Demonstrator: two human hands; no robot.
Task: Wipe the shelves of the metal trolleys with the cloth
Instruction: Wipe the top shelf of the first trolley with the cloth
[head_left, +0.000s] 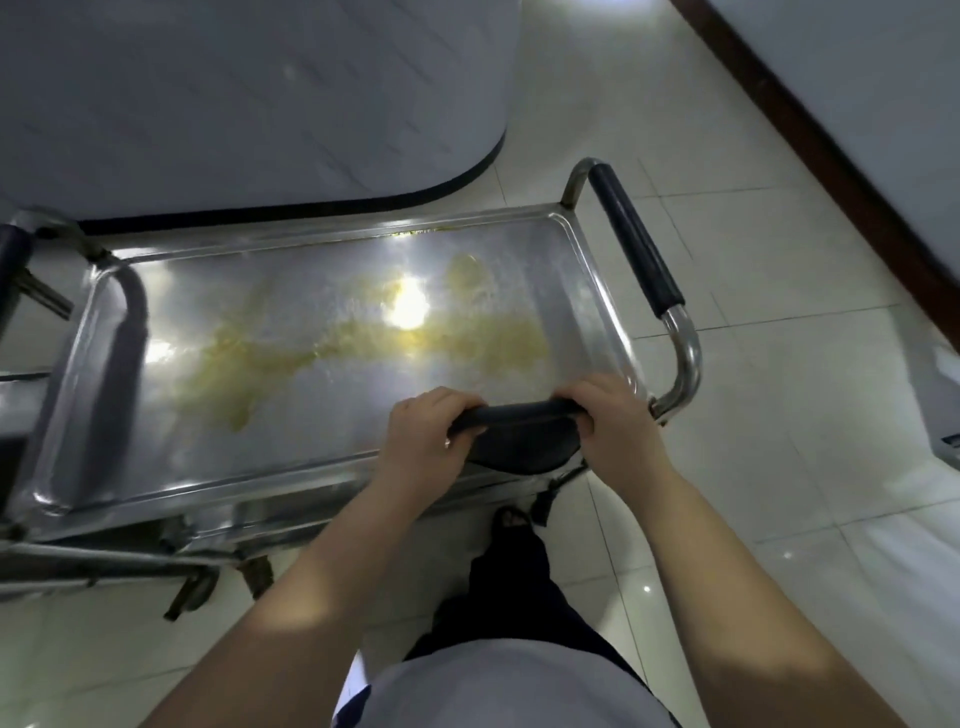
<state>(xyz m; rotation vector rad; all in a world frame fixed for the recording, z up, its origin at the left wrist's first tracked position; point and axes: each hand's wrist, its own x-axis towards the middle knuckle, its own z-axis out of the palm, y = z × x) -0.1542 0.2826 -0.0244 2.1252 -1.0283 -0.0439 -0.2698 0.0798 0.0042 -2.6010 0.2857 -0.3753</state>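
A steel trolley stands in front of me, and its top shelf (291, 415) is a shallow rimmed tray. A wide yellow smear (363, 338) runs across the middle of the tray, under a bright light glare. Over the tray's near right edge I hold a dark cloth (519, 447) between both hands. My left hand (421, 441) grips its left end and my right hand (613, 426) grips its right end. The top edge is pulled straight and the rest sags below. The trolley's lower shelves are mostly hidden.
A black-padded push handle (634, 244) sticks out at the trolley's right end. More metal framing (21, 291) stands at the far left. A grey curved-base unit (260, 104) is right behind the trolley. White tiled floor (753, 415) lies to the right, up to a wall with dark skirting (831, 156).
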